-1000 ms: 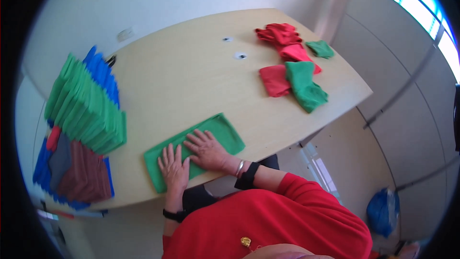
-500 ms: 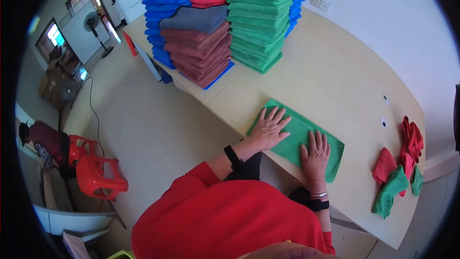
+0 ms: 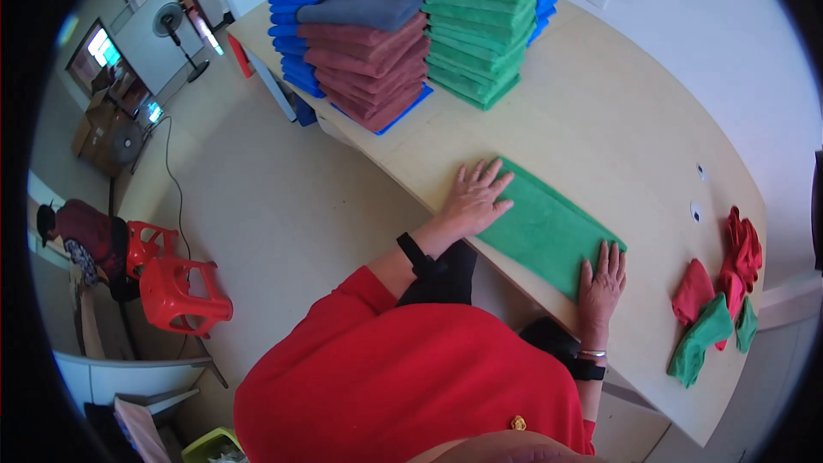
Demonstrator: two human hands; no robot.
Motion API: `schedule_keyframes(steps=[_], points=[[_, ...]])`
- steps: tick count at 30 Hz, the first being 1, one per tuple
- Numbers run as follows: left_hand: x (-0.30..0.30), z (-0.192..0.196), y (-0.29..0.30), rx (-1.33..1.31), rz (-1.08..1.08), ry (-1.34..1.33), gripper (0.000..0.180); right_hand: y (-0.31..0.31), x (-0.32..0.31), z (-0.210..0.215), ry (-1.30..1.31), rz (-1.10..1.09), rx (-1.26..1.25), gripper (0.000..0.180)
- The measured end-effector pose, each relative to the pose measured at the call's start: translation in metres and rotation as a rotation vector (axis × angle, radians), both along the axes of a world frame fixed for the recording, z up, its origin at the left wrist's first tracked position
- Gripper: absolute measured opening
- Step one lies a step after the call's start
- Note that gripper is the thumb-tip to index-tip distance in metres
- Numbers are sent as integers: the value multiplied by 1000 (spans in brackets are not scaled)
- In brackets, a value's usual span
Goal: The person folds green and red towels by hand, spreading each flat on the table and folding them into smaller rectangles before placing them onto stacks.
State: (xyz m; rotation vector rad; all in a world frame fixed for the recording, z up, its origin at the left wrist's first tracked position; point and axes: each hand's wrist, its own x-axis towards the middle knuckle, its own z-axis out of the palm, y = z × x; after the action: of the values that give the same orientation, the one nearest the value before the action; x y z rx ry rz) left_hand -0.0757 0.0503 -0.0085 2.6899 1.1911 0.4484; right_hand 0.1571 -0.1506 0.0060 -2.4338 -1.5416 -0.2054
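A folded green cloth (image 3: 549, 227) lies flat along the near edge of the table, in front of me. On its left end rests my left hand (image 3: 474, 199), fingers spread and palm down. My right hand (image 3: 603, 279) lies over the cloth's right end, its fingers stretched out toward the far corner. Neither hand grips anything. Beyond the cloth, to the far left, rises a tall stack of folded green cloths (image 3: 480, 26). Beside it stands a pile of folded brown cloths (image 3: 369, 64) with a grey cloth (image 3: 364, 7) on top.
Folded blue cloths (image 3: 291, 26) stand behind the brown pile. Crumpled red cloths (image 3: 739, 253) and a green cloth (image 3: 701, 341) lie at the table's right end. Red plastic stools (image 3: 182, 296) stand on the floor at left, near another person (image 3: 86, 236). A standing fan (image 3: 169, 20) is farther back.
My hands have moved apart, the left toward the cloth's left end, the right to its right end. The cloth now looks flatter and narrower. The view has shifted slightly.
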Motion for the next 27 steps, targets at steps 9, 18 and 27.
schedule_keyframes(steps=[9,18,27], points=[[-6,-14,18,101,81,18,56,-23,21,-8,27,-83,18,51],[44,13,-46,226,-242,-60,53,31,-19,4,42,99,191,49],[41,-3,-53,149,-323,-9,53,24,-20,-15,-11,58,98,55]])
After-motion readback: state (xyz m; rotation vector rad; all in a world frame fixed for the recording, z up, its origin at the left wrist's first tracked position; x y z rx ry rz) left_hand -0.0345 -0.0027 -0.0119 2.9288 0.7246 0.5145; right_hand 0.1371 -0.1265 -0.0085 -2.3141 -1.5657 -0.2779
